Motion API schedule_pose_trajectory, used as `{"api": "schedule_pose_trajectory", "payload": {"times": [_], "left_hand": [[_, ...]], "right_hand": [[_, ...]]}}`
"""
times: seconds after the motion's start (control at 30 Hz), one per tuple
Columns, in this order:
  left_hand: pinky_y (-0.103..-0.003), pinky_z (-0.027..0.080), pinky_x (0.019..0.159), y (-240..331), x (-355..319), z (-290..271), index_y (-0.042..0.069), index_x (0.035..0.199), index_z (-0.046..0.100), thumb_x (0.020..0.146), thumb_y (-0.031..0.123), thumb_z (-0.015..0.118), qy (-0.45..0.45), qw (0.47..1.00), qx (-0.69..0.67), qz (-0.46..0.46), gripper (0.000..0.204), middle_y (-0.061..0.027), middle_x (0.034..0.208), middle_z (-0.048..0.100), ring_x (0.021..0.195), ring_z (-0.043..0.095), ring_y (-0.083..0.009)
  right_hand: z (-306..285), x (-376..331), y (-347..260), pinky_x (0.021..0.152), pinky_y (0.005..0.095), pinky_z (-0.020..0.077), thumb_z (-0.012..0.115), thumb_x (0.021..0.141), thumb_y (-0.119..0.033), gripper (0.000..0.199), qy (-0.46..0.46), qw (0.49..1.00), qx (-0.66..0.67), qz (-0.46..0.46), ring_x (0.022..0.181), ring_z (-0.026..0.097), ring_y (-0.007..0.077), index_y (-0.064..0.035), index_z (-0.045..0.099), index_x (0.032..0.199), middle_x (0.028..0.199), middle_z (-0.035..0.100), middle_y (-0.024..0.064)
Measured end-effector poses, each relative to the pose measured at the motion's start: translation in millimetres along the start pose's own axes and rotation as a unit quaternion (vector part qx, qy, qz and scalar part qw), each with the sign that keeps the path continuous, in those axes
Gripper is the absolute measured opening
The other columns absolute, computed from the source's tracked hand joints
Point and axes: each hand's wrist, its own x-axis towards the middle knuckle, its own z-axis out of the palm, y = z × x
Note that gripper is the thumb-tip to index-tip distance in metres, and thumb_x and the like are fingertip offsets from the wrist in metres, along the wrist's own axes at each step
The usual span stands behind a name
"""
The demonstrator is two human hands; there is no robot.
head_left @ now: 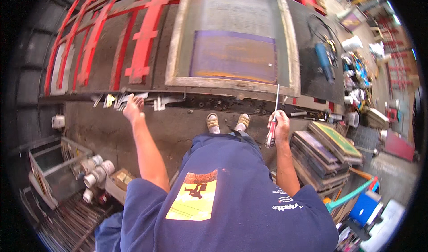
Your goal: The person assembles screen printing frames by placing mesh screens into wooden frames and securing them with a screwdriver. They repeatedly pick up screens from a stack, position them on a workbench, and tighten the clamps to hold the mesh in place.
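In my right hand (281,126) is a screwdriver (271,135) with a red and pale handle. Its long thin shaft points up, and the tip overlaps the near rail of a large wooden-framed screen (292,51). The screen lies on the bench, its mesh carrying a purple-edged brownish area. My left hand (135,108) reaches to the front edge of the bench with its fingers apart. It is nearest to several pale flat strips or tools (120,101) on a low ledge. Whether the fingertips touch any of them is hard to see.
Red metal bars (145,38) cross the bench at the left. A blue power tool (324,61) with a cable lies right of the screen. Stacked framed screens (323,149) stand close to my right arm. White buckets (99,173) and a metal-framed bin (53,172) sit at the lower left.
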Motion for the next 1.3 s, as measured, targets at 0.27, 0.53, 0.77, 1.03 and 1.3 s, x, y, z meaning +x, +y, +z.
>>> {"api": "schedule_pose_trajectory", "payload": {"times": [0.27,0.53,0.77,1.03,1.3], "left_hand": [[-0.024,0.034,0.037,13,-18,-11,0.001,0.079,0.063,0.094,0.024,0.064,-0.043,0.995,0.085,0.043,0.028,-0.0082,0.062,0.061,0.042,0.049,-0.0111],[-0.023,0.045,0.056,19,-24,76,0.002,0.092,0.065,0.092,0.026,0.07,-0.144,0.936,0.189,0.259,0.024,-0.0028,0.076,0.062,0.064,0.056,-0.0085],[-0.041,0.048,0.064,-51,87,149,-0.002,0.106,0.068,0.095,0.04,0.062,-0.264,0.779,0.461,0.333,0.044,-0.0159,0.079,0.067,0.067,0.06,-0.0276],[-0.04,0.051,0.063,-24,-35,200,-0.006,0.107,0.069,0.09,0.055,0.064,-0.299,0.903,0.286,0.115,0.063,-0.0104,0.089,0.068,0.073,0.063,-0.0233],[-0.038,0.051,0.068,31,-102,196,-0.003,0.111,0.068,0.092,0.054,0.06,-0.377,0.894,0.182,0.157,0.061,-0.0097,0.092,0.067,0.078,0.063,-0.0226]], "right_hand": [[-40,-8,11,0.046,0.0229,0.0443,0.046,0.103,-0.022,0.019,0.1,0.993,0.046,-0.051,0.052,0.053,0.0095,-0.0076,0.055,0.094,0.071,0.058,0.0034],[-39,24,-50,0.042,0.0254,0.039,0.053,0.102,-0.029,0.027,0.056,0.988,-0.13,-0.053,0.047,0.047,0.008,-0.0065,0.054,0.087,0.061,0.049,-0.0005],[-112,171,-43,0.058,0.0393,0.0534,0.061,0.088,-0.039,0.041,0.242,0.889,-0.386,-0.039,0.066,0.068,0.0228,0.0011,0.07,0.09,0.073,0.069,0.013],[-112,156,-43,0.081,0.0423,0.0509,0.075,0.066,-0.074,0.097,0.182,0.929,-0.318,0.056,0.096,0.065,0.0274,0.0121,0.066,0.11,0.102,0.069,0.0225],[-130,100,-117,0.078,0.0447,0.055,0.072,0.06,-0.082,0.097,0.054,0.905,-0.42,-0.031,0.085,0.069,0.0369,0.0117,0.068,0.085,0.08,0.067,0.0269]]}}
